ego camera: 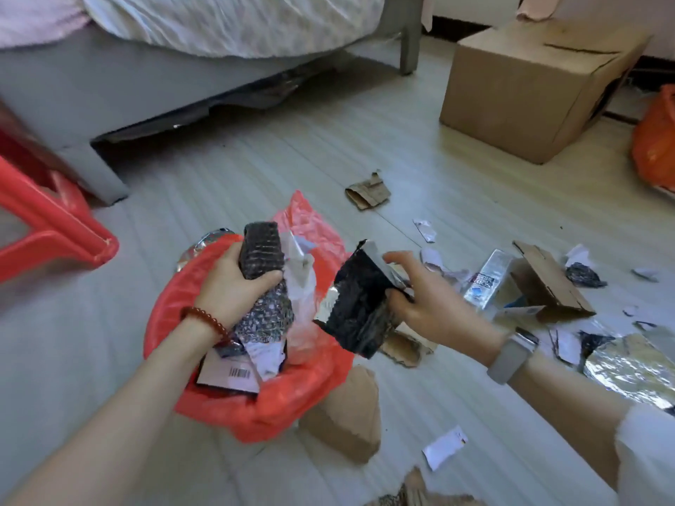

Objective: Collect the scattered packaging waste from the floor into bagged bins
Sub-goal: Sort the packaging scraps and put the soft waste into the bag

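Hands over the bin, both loaded. My left hand (233, 275) has its fingers wrapped tight around a dark crumpled wrapper (262, 254), which stands up out of my fist, its silvery speckled lower end hanging below my palm into the bin. A beaded bracelet (208, 321) sits on that wrist.

My right hand (431, 304) pinches a black foil pouch (359, 304) by its edge, thumb under, fingers curved over the top, and the pouch hangs tilted just to the right of the bin's rim. A grey watch (511, 354) is strapped on that wrist.

Beneath my left hand is the bin, lined with a red bag (204, 392); it holds white scraps and a label with a barcode (239, 374), right under my left wrist.

Beyond my right hand the floor (255, 169) is littered: a silver packet (485, 279) with blue print, a folded cardboard piece (548, 283) just past it, small white scraps and a crinkled foil sheet (628, 367) off my right forearm. Under the pouch lies torn cardboard (405, 346). Below the bin, between my forearms, lies a brown cardboard flap (347, 418), and near it a white slip (443, 447).

Farther ahead of my right hand lies a torn brown paper (369, 193), and well beyond that a big box (529, 89). Left of my left hand stands a red stool (54, 228), with the bed (109, 82) behind it. An orange bag (655, 140) sits at the far right edge.
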Tool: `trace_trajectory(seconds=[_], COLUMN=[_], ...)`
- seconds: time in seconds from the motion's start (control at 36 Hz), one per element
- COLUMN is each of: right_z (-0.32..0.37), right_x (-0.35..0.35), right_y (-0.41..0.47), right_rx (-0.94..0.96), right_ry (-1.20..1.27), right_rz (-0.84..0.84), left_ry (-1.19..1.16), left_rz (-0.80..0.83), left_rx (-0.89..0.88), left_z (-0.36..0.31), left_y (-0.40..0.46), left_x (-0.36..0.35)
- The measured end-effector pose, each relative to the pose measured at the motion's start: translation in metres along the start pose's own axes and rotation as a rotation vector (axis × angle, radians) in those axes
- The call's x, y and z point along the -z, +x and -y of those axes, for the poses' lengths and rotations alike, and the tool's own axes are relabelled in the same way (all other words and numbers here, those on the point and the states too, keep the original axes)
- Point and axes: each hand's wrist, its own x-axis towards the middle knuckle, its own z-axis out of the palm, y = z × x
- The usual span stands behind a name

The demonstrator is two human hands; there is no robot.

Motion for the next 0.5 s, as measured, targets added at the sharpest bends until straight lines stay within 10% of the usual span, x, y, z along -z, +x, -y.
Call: trace_trajectory(seconds=[0.17,0.36,0.5], right_z=[0.052,0.072,0.079], right_x=[-0.02,-0.059,-0.094], right_y=[0.038,0.068,0.072], right_rx=[0.165,0.334,0.579], right_ry=[-0.048,-0.585,-0.544], right_rz=[0.031,0.161,0.028], left_ry=[0.372,0.53,0.405], left_rz=[0.217,-0.014,-0.128], left_rx=[0.143,0.204,0.16], left_z=[0.06,0.081,0.103], left_y=[-0.017,-0.019,-0.023], left_x=[0.03,0.062,0.059])
